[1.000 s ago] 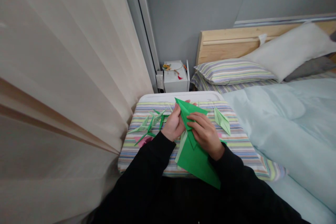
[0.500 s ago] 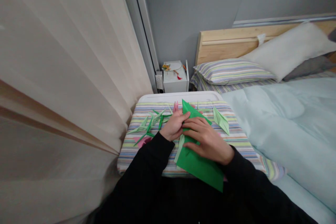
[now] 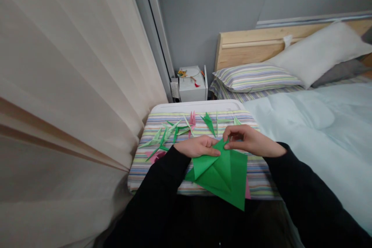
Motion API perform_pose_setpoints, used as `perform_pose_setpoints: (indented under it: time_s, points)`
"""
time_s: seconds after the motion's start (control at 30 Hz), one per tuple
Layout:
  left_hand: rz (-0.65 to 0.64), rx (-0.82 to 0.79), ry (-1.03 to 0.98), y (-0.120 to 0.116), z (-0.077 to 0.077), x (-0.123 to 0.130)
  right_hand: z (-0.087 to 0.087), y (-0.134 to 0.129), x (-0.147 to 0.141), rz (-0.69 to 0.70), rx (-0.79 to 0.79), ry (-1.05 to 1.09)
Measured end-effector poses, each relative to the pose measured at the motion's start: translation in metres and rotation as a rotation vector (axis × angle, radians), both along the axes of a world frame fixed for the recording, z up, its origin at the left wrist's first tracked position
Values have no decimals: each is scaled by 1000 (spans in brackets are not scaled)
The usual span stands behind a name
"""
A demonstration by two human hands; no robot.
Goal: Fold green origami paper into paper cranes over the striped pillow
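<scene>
One creased green origami sheet (image 3: 221, 174) pinched at its tip

This thin, light paper is flexing easily between its fold lines, so the creased edges and point look like the safest holds. The right hand (image 3: 245, 139) is half closed, pinching the top point. The left hand (image 3: 197, 146) is lying nearly flat across the upper flap, whether it is gripping hidden. The sheet is resting on a striped fabric mat (image 3: 260, 174), just below scattered folded green paper cranes (image 3: 164, 139).

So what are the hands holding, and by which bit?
A folded green origami paper: the right hand pinches its top point, the left hand its upper-left edge.
</scene>
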State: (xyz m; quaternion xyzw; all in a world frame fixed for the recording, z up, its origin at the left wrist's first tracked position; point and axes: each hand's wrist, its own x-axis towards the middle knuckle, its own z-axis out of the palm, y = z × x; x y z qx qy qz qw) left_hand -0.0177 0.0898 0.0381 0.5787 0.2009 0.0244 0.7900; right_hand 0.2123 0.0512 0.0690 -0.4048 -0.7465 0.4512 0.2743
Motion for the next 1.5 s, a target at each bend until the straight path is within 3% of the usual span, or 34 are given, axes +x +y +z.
perform_pose_setpoints:
  time_s: [0.13, 0.33, 0.43, 0.67, 0.87, 0.93, 1.0, 1.1, 1.17, 1.27, 1.37, 1.5]
  points:
    - [109, 98, -7, -1, 6, 0, 9, 2, 19, -44, -40, -25]
    - [491, 581, -14, 2, 8, 4, 20, -6, 41, -289, 117, -67]
    - [611, 689, -8, 2, 4, 7, 20, -14, 40, -330, 178, -91]
    - [650, 777, -217, -2, 2, 9, 16, -26, 38, -380, 140, -36]
    - [519, 892, -259, -2, 4, 11, 17, -16, 36, -68, 82, -160]
    - [542, 963, -275, -2, 6, 11, 18, -11, 35, -36, 54, -220]
    - [649, 1072, -272, -2, 7, 10, 18, -9, 34, -118, 62, -226]
    - [840, 1176, -208, 1, 5, 7, 17, -11, 29, -390, 173, -130]
    - [928, 1110, -195, 3, 1, 5, 13, -16, 22, -593, 278, -15]
    - [962, 822, -329, 6, -6, 8, 3, -23, 4, -789, 405, 181]
    - [889, 554, -496, 4, -7, 13, -3, -26, -14, -757, 436, 240]
    - [924, 569, -456, -1, -1, 13, -5, -24, -23, -638, 457, 109]
